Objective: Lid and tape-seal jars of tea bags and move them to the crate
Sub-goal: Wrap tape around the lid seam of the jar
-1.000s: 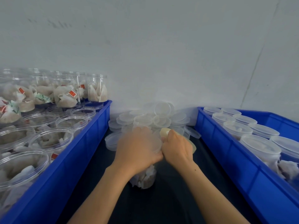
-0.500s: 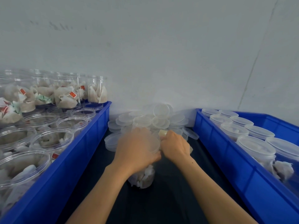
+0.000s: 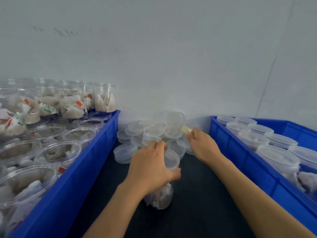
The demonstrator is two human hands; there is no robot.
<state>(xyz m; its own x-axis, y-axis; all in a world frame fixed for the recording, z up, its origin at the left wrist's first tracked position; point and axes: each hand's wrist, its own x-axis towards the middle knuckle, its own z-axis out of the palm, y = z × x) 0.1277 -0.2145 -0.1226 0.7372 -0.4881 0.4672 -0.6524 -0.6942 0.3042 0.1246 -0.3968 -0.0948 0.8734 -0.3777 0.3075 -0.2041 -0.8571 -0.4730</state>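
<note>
Your left hand (image 3: 152, 166) is wrapped over the top of the jar (image 3: 160, 196), fingers curled round the lid (image 3: 171, 158) and thumb hooked under its near rim, so the jar stands pinned upright on the dark table (image 3: 197, 194) between the two blue crates. Your right hand (image 3: 202, 145) is lifted off to the right, apart from the jar, fingers closed in a pinch on a small yellowish piece (image 3: 186, 129) (it looks like the tape end, though no strip back to the lid can be made out).

To do this step well, keep the left palm bearing straight down so the lid cannot ride up while you pull. Draw the tape taut and level with the seam where lid meets jar, then turn the jar into the tape with the left hand instead of chasing round it with the right. Press each stretch flat as it lands; a slack pull will likely wrinkle it.

The right crate (image 3: 240, 162) already holds lidded jars, and this one goes there once sealed.
</note>
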